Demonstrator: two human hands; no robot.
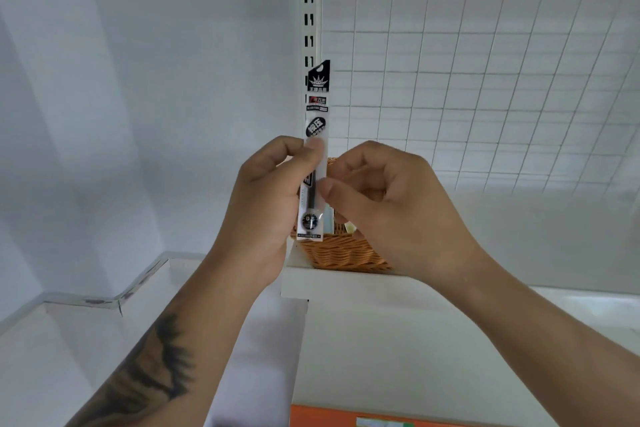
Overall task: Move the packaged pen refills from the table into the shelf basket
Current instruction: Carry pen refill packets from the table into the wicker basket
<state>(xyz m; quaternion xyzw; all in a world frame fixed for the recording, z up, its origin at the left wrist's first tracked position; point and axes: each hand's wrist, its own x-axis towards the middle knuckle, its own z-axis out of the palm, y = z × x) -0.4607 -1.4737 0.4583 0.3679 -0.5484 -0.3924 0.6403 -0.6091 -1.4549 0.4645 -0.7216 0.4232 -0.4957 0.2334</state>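
Left hand [266, 204], at centre frame, pinches the packaged pen refill [314, 156] along its left edge, thumb and curled fingers clamped on the clear sleeve; I see a dark tattoo [152, 371] on that forearm toward the lower left. I read the packet as upright, its black header card topmost and overlapping the slotted white shelf upright [309, 10], its lower end level with the basket rim. A dark refill shows through the sleeve. Just right of the packet, the right hand [391, 204] has its thumb and forefinger closed on the packet's right edge, the other fingers curled loosely behind. Behind and below both hands, the woven wicker basket [343, 253] sits on the white shelf [346, 282]; I can make out pale packets inside it but cannot identify them. The packet is held in front of and above the basket, not inside it. A white wire grid panel [485, 62] fills the upper right. An orange surface [346, 418] shows at the bottom edge, right of centre.
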